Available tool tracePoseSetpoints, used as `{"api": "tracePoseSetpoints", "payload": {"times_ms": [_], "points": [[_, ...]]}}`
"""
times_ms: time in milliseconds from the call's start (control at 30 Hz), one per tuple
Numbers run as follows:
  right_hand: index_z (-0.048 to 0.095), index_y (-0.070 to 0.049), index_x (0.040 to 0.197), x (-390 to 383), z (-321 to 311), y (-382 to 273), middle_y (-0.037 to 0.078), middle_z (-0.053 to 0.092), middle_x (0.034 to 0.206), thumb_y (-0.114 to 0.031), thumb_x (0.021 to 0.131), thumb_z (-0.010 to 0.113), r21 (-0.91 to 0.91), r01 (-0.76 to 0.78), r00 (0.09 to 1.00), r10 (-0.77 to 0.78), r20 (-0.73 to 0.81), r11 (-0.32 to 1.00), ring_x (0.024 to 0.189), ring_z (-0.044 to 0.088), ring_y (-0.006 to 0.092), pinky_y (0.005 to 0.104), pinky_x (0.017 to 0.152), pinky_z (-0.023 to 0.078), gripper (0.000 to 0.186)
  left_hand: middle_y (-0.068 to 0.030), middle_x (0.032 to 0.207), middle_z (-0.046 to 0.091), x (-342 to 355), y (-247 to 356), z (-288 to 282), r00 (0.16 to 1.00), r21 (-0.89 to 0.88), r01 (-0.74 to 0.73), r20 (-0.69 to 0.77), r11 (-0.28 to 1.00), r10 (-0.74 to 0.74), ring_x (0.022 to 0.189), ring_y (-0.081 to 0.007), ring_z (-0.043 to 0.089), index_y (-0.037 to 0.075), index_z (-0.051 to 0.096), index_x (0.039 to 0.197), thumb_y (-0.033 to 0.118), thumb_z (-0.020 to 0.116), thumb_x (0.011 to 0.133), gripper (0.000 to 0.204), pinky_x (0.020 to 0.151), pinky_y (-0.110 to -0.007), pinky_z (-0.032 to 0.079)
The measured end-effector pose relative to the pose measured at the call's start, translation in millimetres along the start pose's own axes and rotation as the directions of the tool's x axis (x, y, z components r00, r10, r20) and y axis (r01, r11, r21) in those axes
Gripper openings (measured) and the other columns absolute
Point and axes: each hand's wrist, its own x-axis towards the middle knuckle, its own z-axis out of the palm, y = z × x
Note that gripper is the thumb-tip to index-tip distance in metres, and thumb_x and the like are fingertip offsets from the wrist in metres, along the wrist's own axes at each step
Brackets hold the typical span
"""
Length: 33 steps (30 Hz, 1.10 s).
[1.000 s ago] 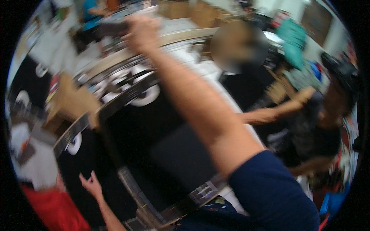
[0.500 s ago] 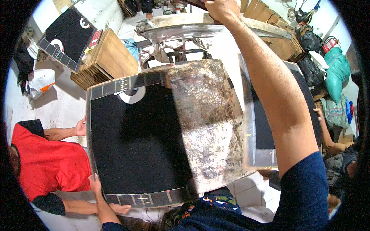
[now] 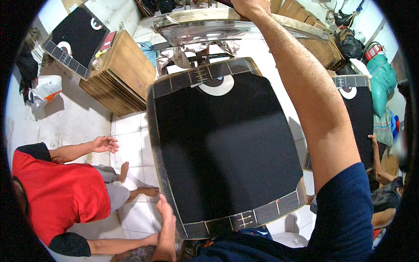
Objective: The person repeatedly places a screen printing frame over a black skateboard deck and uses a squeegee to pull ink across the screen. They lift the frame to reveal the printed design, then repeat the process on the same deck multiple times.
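Black panel (image 3: 227,139), one: face up, midway between the hands. Left hand (image 3: 166,214): at its left border; whether pinching, I cannot tell. Right hand (image 3: 253,8): well apart, beyond its far edge, closed about a dark bar (image 3: 225,2). Since a moment ago: panel shifted right, over the stained board's place; red-shirted co-worker's upper hand (image 3: 105,144) now off it.

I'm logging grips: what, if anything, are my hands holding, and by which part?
The right hand seems to grip a dark object; which part cannot be told. The left hand is by the black panel, hold unclear.
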Motion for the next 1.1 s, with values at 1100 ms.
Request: {"api": "tracePoseSetpoints", "payload": {"times_ms": [1100], "points": [[0.071,-0.018,0.128,69,-1,-5,0.015,0.073,0.123,-0.027,0.085,0.070,0.061,-0.020,0.997,0.016,0.069,0.998,0.119,0.067,0.0344,0.0464,0.101,0.053,0.043,-0.0140,0.090,0.074,-9,86,2,0.876,0.488,-0.481,0.248,0.728,0.413,0.082,-0.0239,0.069,-0.001,0.064,0.099,0.027,0.089,0.079,0.043,0.078,-0.038,0.053]]}}
